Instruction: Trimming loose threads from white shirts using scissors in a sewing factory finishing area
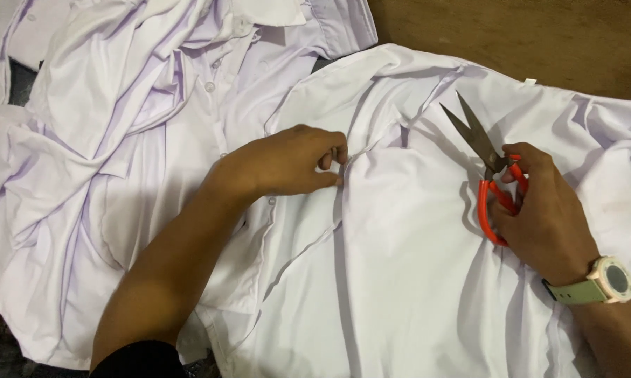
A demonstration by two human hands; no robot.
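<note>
Head view: the left hand (280, 164) lies on a white shirt (399, 266), fingers curled nearly closed, thumb and fingertips pinching a fold of its cloth. The right hand (543, 217) is closed round the orange handles of a pair of scissors (487, 171), whose blades stand slightly apart, pointing up and away over the same shirt. A watch (609, 280) sits on the right wrist. Beyond the left hand lies a second crumpled white shirt (154, 105); bare brown desk (525, 35) shows beyond the right hand.

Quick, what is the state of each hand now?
Left hand: pinching a fold of the white shirt.
Right hand: holding the orange-handled scissors.
</note>
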